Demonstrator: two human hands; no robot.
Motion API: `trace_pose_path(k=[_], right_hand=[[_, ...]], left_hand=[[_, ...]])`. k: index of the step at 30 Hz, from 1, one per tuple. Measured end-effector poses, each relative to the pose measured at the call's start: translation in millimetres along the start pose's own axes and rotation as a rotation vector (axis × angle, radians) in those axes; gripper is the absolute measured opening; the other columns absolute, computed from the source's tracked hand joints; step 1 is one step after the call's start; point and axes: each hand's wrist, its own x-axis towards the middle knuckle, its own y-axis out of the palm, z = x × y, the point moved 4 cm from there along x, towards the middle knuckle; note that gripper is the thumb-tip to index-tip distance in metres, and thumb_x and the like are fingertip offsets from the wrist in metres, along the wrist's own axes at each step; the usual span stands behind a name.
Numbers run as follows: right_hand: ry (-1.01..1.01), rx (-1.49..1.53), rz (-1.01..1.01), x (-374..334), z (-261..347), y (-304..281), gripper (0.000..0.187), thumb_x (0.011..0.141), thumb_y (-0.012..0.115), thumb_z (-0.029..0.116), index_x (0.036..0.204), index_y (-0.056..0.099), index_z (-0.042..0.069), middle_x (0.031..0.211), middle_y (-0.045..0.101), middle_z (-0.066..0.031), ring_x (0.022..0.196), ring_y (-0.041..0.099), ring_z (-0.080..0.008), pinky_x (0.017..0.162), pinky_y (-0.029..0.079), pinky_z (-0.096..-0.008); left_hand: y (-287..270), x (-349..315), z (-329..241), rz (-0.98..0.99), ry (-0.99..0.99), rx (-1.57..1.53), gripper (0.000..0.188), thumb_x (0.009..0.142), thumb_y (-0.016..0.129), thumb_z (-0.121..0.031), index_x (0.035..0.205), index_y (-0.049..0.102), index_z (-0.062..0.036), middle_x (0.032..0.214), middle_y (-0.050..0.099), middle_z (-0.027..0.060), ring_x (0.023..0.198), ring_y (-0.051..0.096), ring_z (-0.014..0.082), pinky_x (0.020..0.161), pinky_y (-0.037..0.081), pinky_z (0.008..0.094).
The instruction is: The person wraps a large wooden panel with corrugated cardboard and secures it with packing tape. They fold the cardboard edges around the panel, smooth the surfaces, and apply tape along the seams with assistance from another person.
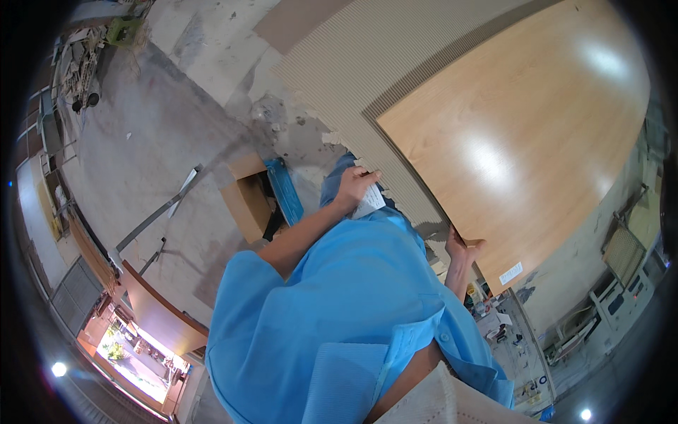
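Observation:
A large wood-look panel (522,134) lies tilted over a bed of combed grey adhesive (367,63). My left hand (355,185) grips the panel's near left corner, fingers curled over the edge, with a small white slip (372,201) just under the hand. My right hand (462,249) clasps the panel's lower edge, thumb on top. A white label (510,273) sticks to the panel near that hand. My blue shirt (339,318) fills the lower middle and hides what lies beneath me.
An open cardboard box (247,205) and a blue flat item (284,191) sit left of my left arm. A long metal bar (159,215) lies on the bare concrete floor (155,127). Small bottles and clutter (491,314) stand at lower right.

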Motion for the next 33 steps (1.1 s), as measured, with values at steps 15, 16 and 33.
trace_pose_path(k=[15,16,33], right_hand=[[-0.063,-0.056,0.049,38,10,-27,0.075,0.094,0.043,0.073,0.142,0.046,0.017,0.134,0.057,-0.0096,0.114,0.059,-0.0301,0.086,0.054,-0.0501],[-0.044,-0.059,0.101,40,7,-26,0.076,0.092,0.045,0.075,0.141,0.047,0.017,0.132,0.057,-0.0088,0.111,0.059,-0.0294,0.082,0.054,-0.0493],[-0.156,-0.21,0.086,45,-3,-32,0.096,0.086,0.041,0.087,0.144,0.041,0.011,0.134,0.05,-0.0165,0.117,0.052,-0.0334,0.096,0.046,-0.0487]], left_hand=[[-6,0,-2,-0.163,0.233,0.571,0.029,0.091,0.075,-0.018,0.072,0.064,-0.0001,0.062,0.057,-0.0007,0.058,0.052,0.0079,0.051,0.04,0.0308],[-5,2,2,-0.067,0.155,0.436,0.03,0.091,0.074,-0.017,0.069,0.062,0.0005,0.06,0.057,0.001,0.058,0.052,0.009,0.051,0.042,0.0325],[-143,94,-119,-0.149,0.264,-0.257,0.036,0.1,0.064,-0.028,0.12,0.064,0.0021,0.115,0.068,0.0089,0.1,0.063,0.015,0.085,0.049,0.03]])
